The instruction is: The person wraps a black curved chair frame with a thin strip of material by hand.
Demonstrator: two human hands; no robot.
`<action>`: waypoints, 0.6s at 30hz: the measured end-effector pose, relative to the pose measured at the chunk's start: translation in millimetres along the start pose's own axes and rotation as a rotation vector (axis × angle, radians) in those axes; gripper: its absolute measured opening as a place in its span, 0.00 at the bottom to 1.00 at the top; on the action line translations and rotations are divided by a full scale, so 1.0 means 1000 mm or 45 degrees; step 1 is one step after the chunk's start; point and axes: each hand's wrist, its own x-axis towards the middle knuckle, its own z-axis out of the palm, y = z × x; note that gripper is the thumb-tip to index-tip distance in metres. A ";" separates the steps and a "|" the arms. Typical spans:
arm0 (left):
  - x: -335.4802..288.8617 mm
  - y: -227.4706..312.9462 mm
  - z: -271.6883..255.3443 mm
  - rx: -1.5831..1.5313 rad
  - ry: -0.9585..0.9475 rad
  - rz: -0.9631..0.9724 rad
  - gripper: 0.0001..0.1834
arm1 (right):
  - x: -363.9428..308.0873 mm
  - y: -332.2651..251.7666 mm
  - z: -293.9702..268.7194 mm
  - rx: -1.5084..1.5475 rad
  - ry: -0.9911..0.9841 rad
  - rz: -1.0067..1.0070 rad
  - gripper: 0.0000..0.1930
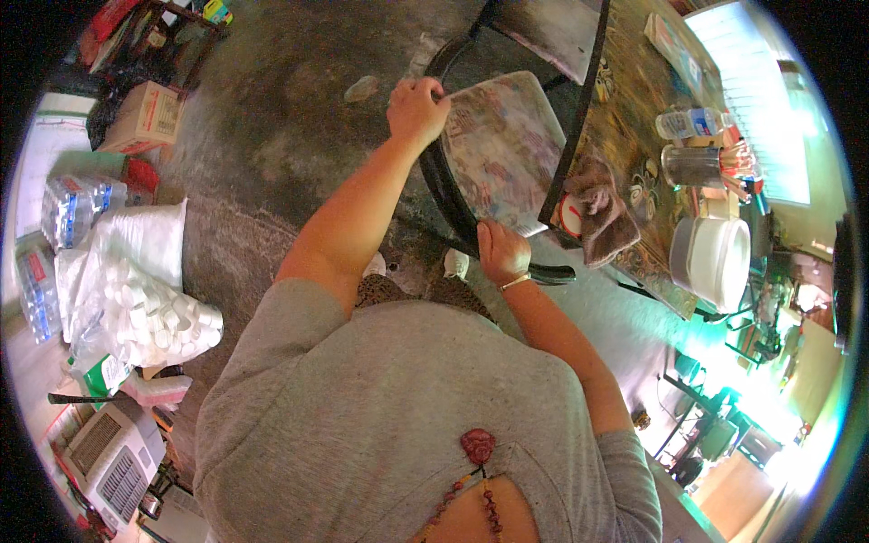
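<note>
In front of me stands a chair with a black curved back rail [442, 190] and a seat [505, 145] in a faded, mottled pattern. My left hand [418, 110] is wrapped round the rail at its far left part. Nearer my body, my right hand [503, 253] grips the same rail close to its right end. Both sets of fingers are closed, partly hidden by the rail and the hands themselves. To the right of the seat, a brown cloth [605, 224] and a round white-and-red item [570, 217] lie at the table's edge.
A wooden table [625, 113] runs along the right, bearing a plastic bottle [692, 123], a metal can [688, 166] of brushes or sticks and a white tub [711, 262]. On the left are a cardboard box [142, 119], bottle packs [72, 208] and a bag of white cups [158, 317].
</note>
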 end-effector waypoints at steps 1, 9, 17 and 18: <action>0.009 -0.001 0.002 -0.026 0.048 -0.034 0.14 | 0.002 -0.001 -0.001 0.009 -0.003 0.024 0.12; -0.081 0.016 -0.014 0.097 0.102 0.317 0.13 | 0.006 -0.005 -0.012 -0.028 -0.107 -0.036 0.11; -0.073 0.018 -0.016 0.195 0.093 0.237 0.14 | 0.001 0.003 -0.006 0.058 0.023 -0.101 0.11; -0.057 0.014 -0.015 0.207 0.119 0.229 0.15 | -0.001 0.005 -0.004 0.069 0.000 -0.057 0.11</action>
